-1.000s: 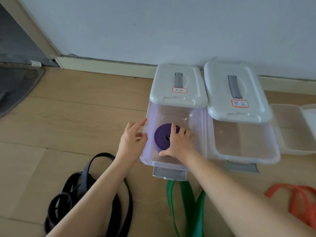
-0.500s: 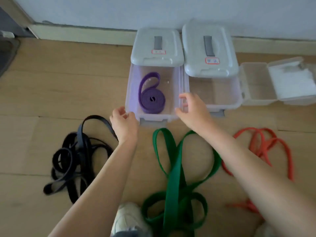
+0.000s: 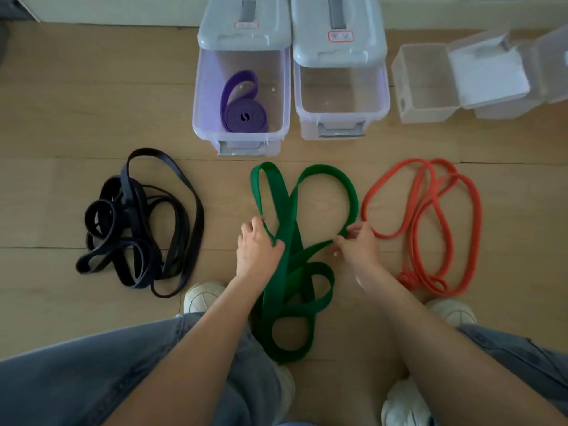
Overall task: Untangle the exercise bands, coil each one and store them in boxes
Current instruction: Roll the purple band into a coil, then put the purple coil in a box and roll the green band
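Note:
A wide green band (image 3: 293,250) lies tangled on the wooden floor in front of me. My left hand (image 3: 256,250) grips its left strand. My right hand (image 3: 356,244) pinches the band's right loop. A coiled purple band (image 3: 242,109), partly unrolled, sits in the left clear box (image 3: 203,96). The box to its right (image 3: 384,96) holds nothing. A black band (image 3: 138,222) lies tangled at the left and an orange band (image 3: 430,222) at the right.
Both boxes have grey lids (image 3: 246,35) slid back toward the wall. A small clear hinged container (image 3: 424,84) stands open at the far right. My shoes (image 3: 201,298) and jeans-clad knees frame the green band.
Both hands came back from the left box, leaving the purple band in it, and took hold of the green band. The view dropped toward the floor.

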